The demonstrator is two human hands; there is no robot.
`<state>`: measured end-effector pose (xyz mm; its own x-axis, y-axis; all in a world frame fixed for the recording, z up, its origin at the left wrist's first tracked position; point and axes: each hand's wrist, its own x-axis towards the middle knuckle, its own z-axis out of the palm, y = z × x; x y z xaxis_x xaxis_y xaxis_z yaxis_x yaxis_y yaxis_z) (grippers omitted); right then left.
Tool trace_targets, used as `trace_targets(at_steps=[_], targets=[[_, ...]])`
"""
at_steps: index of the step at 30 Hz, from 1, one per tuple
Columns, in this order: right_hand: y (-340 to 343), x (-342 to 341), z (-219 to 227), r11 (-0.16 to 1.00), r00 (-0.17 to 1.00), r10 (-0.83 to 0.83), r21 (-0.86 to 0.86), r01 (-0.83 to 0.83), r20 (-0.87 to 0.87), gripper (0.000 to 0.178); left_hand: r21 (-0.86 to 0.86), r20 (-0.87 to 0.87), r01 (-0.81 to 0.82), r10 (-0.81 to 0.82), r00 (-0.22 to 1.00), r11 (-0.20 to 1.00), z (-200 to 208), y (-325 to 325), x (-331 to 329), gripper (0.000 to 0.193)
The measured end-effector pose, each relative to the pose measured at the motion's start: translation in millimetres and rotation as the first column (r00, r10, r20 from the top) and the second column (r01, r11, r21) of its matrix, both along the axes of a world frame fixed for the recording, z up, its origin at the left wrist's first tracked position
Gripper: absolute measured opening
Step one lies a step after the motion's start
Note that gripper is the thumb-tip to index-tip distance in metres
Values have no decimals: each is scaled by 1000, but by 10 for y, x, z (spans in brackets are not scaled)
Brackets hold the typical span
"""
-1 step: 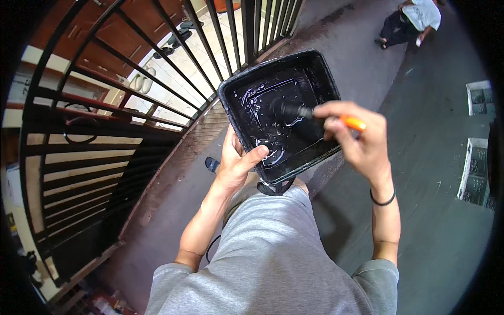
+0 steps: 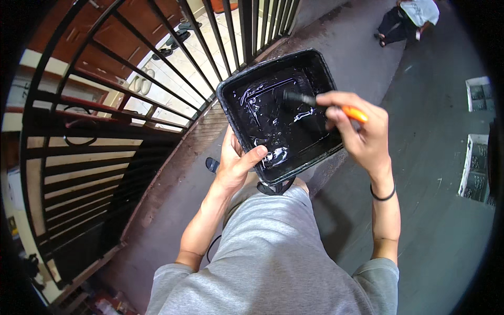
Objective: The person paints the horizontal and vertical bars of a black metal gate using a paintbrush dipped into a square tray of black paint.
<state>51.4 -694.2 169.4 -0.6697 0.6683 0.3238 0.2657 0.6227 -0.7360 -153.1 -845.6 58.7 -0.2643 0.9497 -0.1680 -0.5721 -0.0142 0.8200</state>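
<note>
Head view: paint job
Left hand (image 2: 237,163): grip clamped on tray (image 2: 247,113) rim
Right hand (image 2: 357,134): grip clamped on brush (image 2: 315,102), bristles in tray

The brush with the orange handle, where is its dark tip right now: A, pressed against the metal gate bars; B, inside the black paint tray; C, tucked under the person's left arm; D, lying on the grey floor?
B: the right hand holds the brush with its dark tip over the glossy black paint inside the black paint tray, which the left hand grips at its near edge.
</note>
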Motion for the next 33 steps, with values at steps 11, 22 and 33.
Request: trace_targets(at_steps=[11,22,33], targets=[[-195,140,-70,974,993,115,200,-109,-17,22,7,-1,34,-34,999,999,-99,-27,95,88],[-213,136,8,977,1000,19,212,-21,15,18,13,54,56,-56,997,998,-108,-102,122,91],[-398,102,-205,953,953,303,21,-303,10,21,0,4,14,-14,1000,1000,-111,-208,71,94]])
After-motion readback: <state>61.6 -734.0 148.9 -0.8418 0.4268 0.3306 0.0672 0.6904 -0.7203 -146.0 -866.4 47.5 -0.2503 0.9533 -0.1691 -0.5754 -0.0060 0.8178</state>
